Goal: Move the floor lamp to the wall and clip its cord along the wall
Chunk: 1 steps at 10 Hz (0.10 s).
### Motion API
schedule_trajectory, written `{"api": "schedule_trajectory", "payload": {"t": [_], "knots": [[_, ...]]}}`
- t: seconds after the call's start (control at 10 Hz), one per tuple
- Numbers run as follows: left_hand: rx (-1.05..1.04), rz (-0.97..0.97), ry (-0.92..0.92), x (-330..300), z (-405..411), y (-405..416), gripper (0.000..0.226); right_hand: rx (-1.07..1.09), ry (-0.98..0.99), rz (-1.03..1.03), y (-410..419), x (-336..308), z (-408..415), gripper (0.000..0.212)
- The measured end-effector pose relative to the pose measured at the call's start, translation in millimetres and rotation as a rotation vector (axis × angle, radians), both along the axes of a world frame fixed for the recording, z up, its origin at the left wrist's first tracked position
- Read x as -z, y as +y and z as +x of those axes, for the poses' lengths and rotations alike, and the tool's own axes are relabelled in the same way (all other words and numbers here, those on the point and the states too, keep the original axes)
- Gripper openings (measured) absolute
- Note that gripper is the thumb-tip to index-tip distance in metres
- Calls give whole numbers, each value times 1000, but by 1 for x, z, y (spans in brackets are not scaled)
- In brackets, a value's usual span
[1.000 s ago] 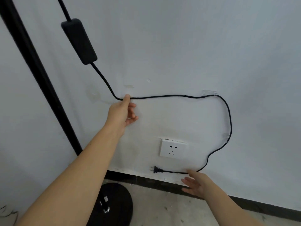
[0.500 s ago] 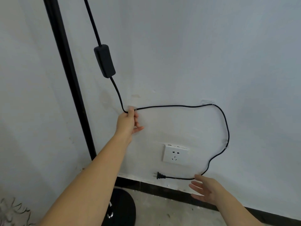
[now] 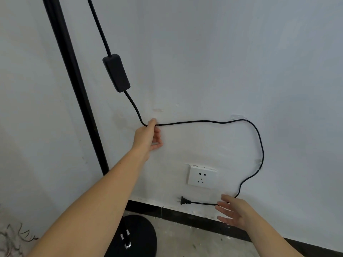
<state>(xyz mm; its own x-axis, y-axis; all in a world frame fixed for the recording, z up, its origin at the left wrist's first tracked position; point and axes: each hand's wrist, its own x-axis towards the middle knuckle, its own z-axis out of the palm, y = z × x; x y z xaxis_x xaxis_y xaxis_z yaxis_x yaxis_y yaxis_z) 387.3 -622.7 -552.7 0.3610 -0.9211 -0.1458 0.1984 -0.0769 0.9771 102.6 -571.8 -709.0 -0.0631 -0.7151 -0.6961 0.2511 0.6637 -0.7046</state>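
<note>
Nearest, the right hand [image 3: 234, 210] reaches low with palm open and fingers spread, holding nothing; its fingertips lie over the thin black lamp cord [image 3: 204, 121] just behind the black two-pin plug [image 3: 183, 200], which hangs unplugged below the white wall socket [image 3: 202, 176]. Farther up, the left hand [image 3: 147, 135], arm extended, presses the cord against the white painted wall [image 3: 241, 52] with thumb and forefinger. Rightward the cord passes through a clear adhesive clip [image 3: 239, 117], then a second clear clip [image 3: 259, 165], and curves down to the plug. Above the left hand hangs the black oblong inline switch [image 3: 116, 72]. At left stand the lamp's black pole [image 3: 74, 80] and round black base [image 3: 138, 236], close to the wall. Compared with half a second ago, the right hand has closed in on the cord.
</note>
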Motion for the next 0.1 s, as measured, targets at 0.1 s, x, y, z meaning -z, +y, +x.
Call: {"api": "schedule_trajectory", "payload": {"t": [0.1], "knots": [[-15,-41,-16,4,-3,3,38,-22,53,-21,0,-3,5,28]]}}
